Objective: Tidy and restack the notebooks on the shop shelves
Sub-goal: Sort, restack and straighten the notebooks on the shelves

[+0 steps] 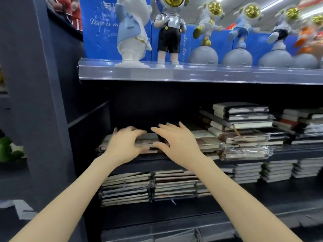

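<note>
A low stack of notebooks [148,139] lies at the left end of the dark middle shelf [297,149]. My left hand [124,144] grips its left part, fingers curled over the top and thumb at the front edge. Just to the right, my right hand [176,142] rests on the same stack with its fingers spread and straight and its thumb along the front. Further right, a taller, uneven pile of notebooks [241,123] leans over a plastic-wrapped bundle [244,152].
More notebook stacks fill the lower shelf [125,189], [277,172]. The upper shelf [192,74] carries astronaut figurines [169,32] in front of blue boxes. A dark side panel [43,102] closes the unit on the left. The space above the low stack is dark and open.
</note>
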The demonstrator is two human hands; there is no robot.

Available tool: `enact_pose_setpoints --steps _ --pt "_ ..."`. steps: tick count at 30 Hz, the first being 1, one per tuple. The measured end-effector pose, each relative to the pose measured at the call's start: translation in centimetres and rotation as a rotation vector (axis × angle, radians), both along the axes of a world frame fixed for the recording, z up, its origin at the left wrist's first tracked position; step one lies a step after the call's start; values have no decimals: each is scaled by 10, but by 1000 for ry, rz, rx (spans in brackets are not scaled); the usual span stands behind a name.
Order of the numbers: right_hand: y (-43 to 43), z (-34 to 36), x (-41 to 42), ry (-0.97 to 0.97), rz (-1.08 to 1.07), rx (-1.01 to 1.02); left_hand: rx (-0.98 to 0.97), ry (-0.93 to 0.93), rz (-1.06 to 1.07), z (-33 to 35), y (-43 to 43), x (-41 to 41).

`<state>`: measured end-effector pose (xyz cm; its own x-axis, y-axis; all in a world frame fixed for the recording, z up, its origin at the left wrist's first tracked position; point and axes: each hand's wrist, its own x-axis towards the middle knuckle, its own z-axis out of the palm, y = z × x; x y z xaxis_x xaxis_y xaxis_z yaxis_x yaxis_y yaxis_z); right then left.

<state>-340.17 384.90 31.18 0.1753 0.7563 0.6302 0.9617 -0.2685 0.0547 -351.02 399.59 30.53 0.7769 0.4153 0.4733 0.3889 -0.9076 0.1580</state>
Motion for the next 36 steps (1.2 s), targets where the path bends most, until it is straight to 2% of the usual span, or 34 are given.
enact_pose_setpoints --steps 3,8,11,14,18,21,25,30,33,36 --pt "-46 -11 19 -58 -39 276 -21 -156 -162 6 -40 16" --pt "-121 -27 60 -27 -157 338 -31 -187 -287 4 -87 48" --pt "-151 -30 89 -65 -248 327 -43 -139 -253 -2 -98 69" --pt "-167 -30 110 -120 -271 318 -32 31 -174 -9 -104 83" --pt "-179 -22 138 -190 -228 339 137 27 -83 -19 -109 89" --pt "-182 -9 158 -164 -242 355 133 69 -62 -18 -108 90" --pt "-181 -8 175 -95 -236 266 35 67 -72 -18 -104 94" --pt "-157 -22 149 -299 -43 112 -15 86 -79 -15 -103 96" --pt "-127 -25 136 -435 -5 -81 -228 18 -95 -10 -102 87" --pt "-100 -14 130 -422 -39 -195 -363 -35 -61 -8 -99 73"
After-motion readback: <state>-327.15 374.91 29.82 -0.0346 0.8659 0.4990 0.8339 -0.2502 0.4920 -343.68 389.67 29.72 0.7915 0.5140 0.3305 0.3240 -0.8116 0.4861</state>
